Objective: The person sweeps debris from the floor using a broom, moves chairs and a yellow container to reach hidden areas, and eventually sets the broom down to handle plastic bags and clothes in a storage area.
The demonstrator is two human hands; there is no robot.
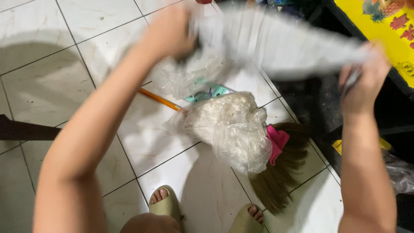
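Two hands raised over white tiled floor (51, 77), stretching blurred white plastic bag (276, 41) between them at top of view. Left hand (170, 32): fingers closed, gripping bag's left end. Right hand (364, 80): fingers closed on bag's right end. Below, on floor: broom (276, 177) with orange handle, brown bristles toward person's feet; crumpled clear plastic bags (233, 129) lying on broom; pink cloth (278, 142) touching bristles. Olive sandals (166, 205) at bottom edge. Yellow printed box (384, 30) upper right.
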